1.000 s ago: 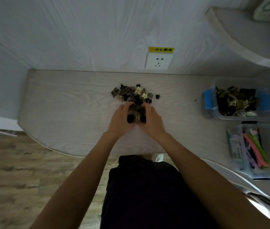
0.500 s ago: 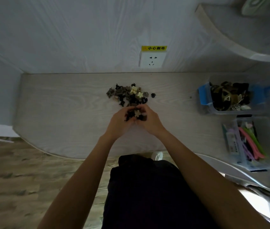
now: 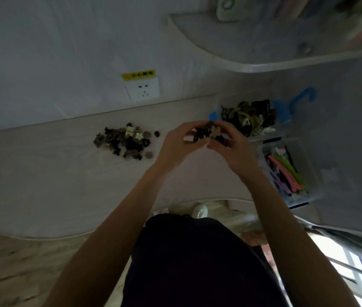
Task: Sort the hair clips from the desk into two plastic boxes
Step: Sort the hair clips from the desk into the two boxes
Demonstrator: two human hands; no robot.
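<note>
A cupped handful of small clips [image 3: 208, 134] — dark ones and 1 pale flower-shaped one on top — sits between the left hand [image 3: 175, 147] and the right hand [image 3: 231, 149], both curled round it with fingertips nearly meeting. A second ago the hands were down on the desk [image 3: 42, 173] at the near edge of the pile [image 3: 124, 141]; now they are lifted and carried to the right, so the pile lies well to the left of the left hand and the first plastic box [image 3: 250, 118], already holding dark and olive clips, is just beyond the right hand. Judging by that, the scoop is done and the drop comes next. Below the right hand's wrist side stands the second box [image 3: 308, 173] with long pink, green and purple clips. On the wall behind — a socket [image 3: 143, 89] under a yellow label [image 3: 138, 74]; its characters are too blurred to read.
</note>
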